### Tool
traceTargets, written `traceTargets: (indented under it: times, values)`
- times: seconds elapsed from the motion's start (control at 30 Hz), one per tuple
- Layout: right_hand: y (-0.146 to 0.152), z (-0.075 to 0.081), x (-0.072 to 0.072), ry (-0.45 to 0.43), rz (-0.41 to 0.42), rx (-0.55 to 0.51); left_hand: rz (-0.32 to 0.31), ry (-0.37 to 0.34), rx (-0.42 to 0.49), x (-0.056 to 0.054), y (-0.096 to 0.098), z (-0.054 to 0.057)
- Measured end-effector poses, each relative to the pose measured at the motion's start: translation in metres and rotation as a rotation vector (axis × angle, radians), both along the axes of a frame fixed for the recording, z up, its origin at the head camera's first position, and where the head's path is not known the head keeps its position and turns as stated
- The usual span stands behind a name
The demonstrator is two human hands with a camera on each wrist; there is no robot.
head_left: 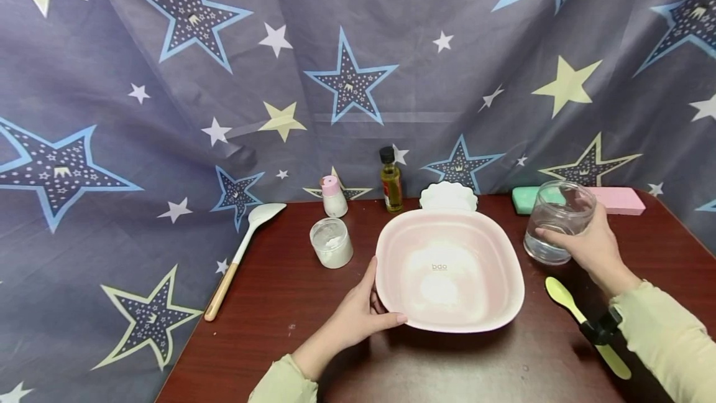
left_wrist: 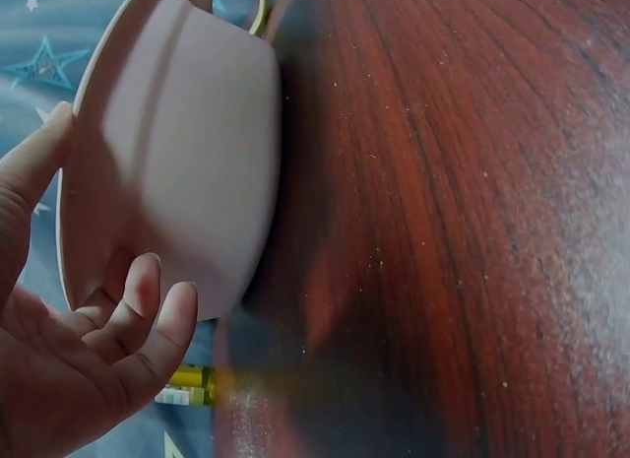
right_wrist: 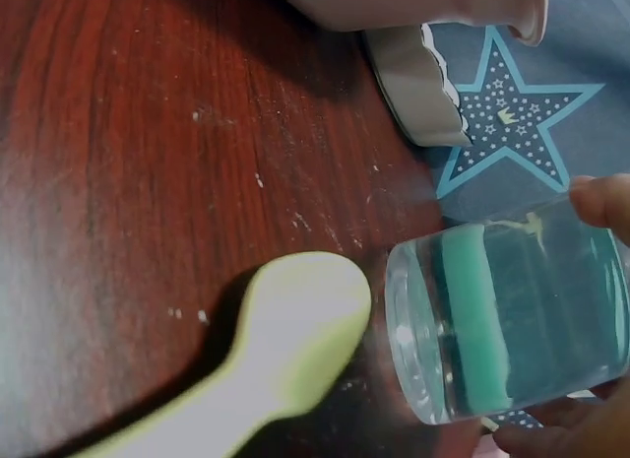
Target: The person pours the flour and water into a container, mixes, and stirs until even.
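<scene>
A pale pink basin [head_left: 447, 303] stands at the middle of the table. My left hand [head_left: 352, 316] holds its near left corner, thumb on the rim and fingers against the outer wall; in the left wrist view that hand [left_wrist: 89, 340] shows against the basin's side [left_wrist: 207, 153]. At the right, my right hand [head_left: 598, 250] grips a clear glass [head_left: 550, 247] with clear liquid low in it. The right wrist view has the glass [right_wrist: 532, 320] close to the table; whether its base touches is unclear. A yellow-green spoon [head_left: 565, 297] lies near my right wrist, partly covered by a black strap.
Left of the basin are a jar of white powder [head_left: 334, 250], a pink-capped shaker [head_left: 334, 199] and a white ladle with a wooden handle [head_left: 243, 254]. Behind it stand an oil bottle [head_left: 391, 185] and a scalloped white dish [head_left: 447, 196]. Green [head_left: 523, 200] and pink [head_left: 621, 200] blocks lie back right.
</scene>
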State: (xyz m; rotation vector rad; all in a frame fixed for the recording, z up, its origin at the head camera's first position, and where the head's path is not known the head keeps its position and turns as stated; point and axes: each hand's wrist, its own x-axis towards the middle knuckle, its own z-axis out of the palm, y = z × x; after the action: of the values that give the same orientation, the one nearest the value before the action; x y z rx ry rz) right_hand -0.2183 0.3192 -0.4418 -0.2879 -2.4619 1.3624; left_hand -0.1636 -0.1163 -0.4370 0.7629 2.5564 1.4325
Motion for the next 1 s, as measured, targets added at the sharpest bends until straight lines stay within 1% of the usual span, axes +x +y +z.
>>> traceTargets:
  times: [0.1,0.2,0.43,0.6,0.8,1.0]
  values:
    - [0.001,0.007,0.004,0.024,0.005,0.039,0.004,0.001,0.003,0.0,0.001,0.001]
    - [-0.001,0.016,0.01,0.061,0.024,0.103,0.006,0.005,0.0,0.001,0.0,0.002]
    - [-0.014,0.037,0.021,0.22,0.078,0.301,0.019,0.011,-0.003,0.001,-0.001,0.003]
    - [-0.027,0.049,0.026,0.296,0.133,0.409,0.006,0.012,-0.016,0.0,-0.002,0.002]
    - [-0.04,0.058,0.029,0.366,0.206,0.536,0.005,0.043,-0.059,-0.001,-0.002,0.0]
    - [-0.053,0.066,0.033,0.361,0.238,0.622,0.007,0.058,-0.06,-0.001,-0.003,0.003]
